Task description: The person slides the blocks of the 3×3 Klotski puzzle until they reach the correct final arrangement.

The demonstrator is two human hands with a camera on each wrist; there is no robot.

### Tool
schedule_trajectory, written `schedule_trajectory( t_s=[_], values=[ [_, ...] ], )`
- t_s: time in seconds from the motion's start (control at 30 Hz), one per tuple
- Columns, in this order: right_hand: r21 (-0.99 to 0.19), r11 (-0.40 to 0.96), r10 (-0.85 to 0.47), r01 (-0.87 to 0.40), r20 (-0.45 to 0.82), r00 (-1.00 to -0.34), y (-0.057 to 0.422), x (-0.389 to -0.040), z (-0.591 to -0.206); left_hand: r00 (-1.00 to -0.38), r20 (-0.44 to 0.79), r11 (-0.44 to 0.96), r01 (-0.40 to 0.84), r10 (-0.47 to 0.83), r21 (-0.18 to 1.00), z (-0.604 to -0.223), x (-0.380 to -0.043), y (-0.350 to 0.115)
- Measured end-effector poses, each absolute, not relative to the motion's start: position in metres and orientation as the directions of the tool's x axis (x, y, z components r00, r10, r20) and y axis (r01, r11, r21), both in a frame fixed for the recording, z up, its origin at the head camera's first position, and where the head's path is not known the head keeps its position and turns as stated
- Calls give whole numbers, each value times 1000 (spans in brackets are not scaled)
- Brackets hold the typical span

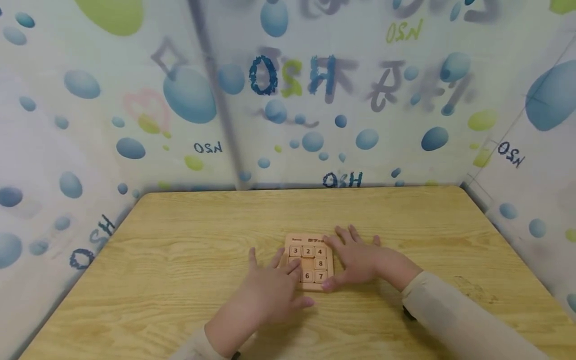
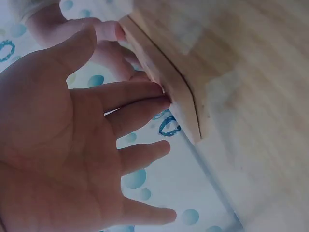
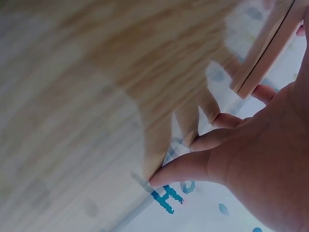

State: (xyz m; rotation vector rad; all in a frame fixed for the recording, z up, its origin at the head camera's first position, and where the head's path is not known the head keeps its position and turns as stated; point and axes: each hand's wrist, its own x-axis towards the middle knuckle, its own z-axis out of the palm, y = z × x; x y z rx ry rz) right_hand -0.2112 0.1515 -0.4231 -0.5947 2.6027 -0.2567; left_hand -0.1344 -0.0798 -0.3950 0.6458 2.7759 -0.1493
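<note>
- Surface (image 1: 135, 300): near edge cut off.
- Left hand (image 1: 272, 290): index and middle fingers together, others spread, partly hiding the number puzzle's (image 1: 310, 263) left side.
- Number puzzle: midway between the surface's side edges.
- Right hand (image 1: 360, 259): fingers apart, at the puzzle's right edge.
- Beyond, wood stretches to the far edge.

Left fingers (image 1: 294, 266) and right fingers (image 1: 343, 235) block the number slide puzzle (image 1: 320, 264) on either side; behind it, the worktop (image 1: 301, 212) offers passage.
</note>
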Motion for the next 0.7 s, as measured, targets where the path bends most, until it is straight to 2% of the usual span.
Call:
schedule_trajectory(
  t_s=[0.3, 0.53, 0.7],
  values=[
    [-284, 889, -451, -360, -396, -800, 152, -211, -426, -851, -290, 893, 450, 437, 22, -400, -157, -64],
    [-281, 887, -455, -367, -393, -799, 150, -212, -425, -825, -365, 889, 457, 431, 16, -391, -142, -66],
    [-276, 886, -457, -372, -384, -802, 151, -212, -423, -829, -352, 890, 455, 435, 30, -387, -136, -69]
  ],
)
